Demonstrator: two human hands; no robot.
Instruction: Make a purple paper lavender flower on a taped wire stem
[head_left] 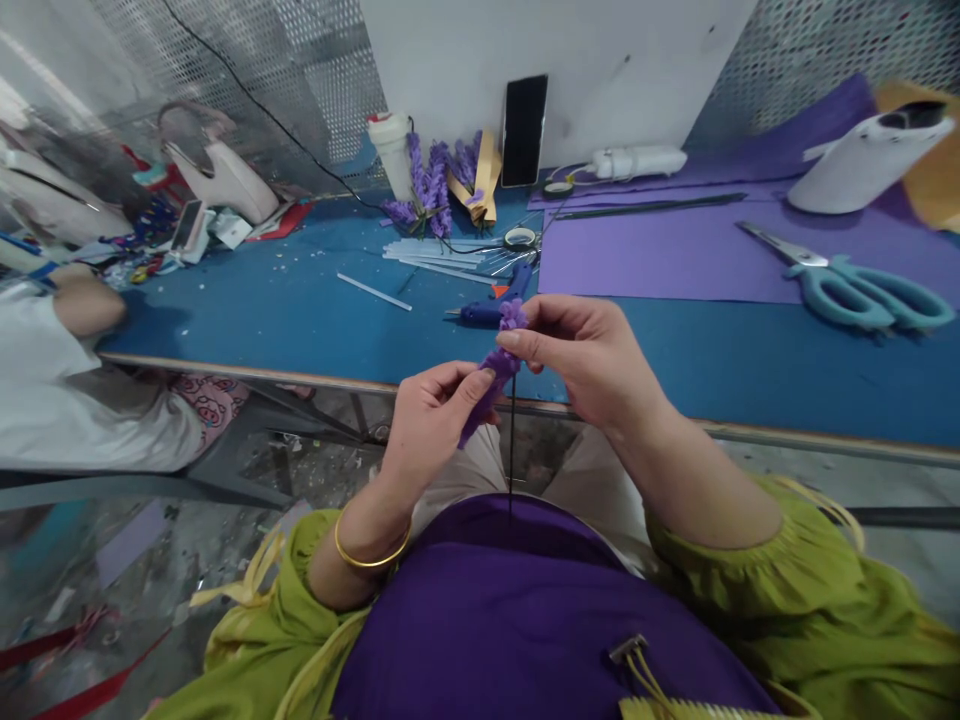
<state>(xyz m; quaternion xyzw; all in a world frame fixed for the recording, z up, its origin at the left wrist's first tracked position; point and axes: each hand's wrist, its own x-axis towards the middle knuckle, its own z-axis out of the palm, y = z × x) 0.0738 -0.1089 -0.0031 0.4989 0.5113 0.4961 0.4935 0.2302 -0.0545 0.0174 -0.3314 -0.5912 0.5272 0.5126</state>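
Note:
A purple paper flower (513,316) on a thin dark stem (513,440) is pinched in my right hand (581,350), between thumb and fingers. My left hand (431,415) grips a purple paper strip (480,410) that runs up to the flower's base. The stem hangs straight down between my hands toward my lap. Just behind the flower, a blue glue gun (487,308) lies on the blue table (300,300).
Clear glue sticks (435,255) and finished purple flowers (429,185) lie behind. A phone (524,130) leans on the board. To the right are purple sheets (660,250), dark wires (652,207) and teal-handled scissors (855,285). Another person's arm (86,305) is at left.

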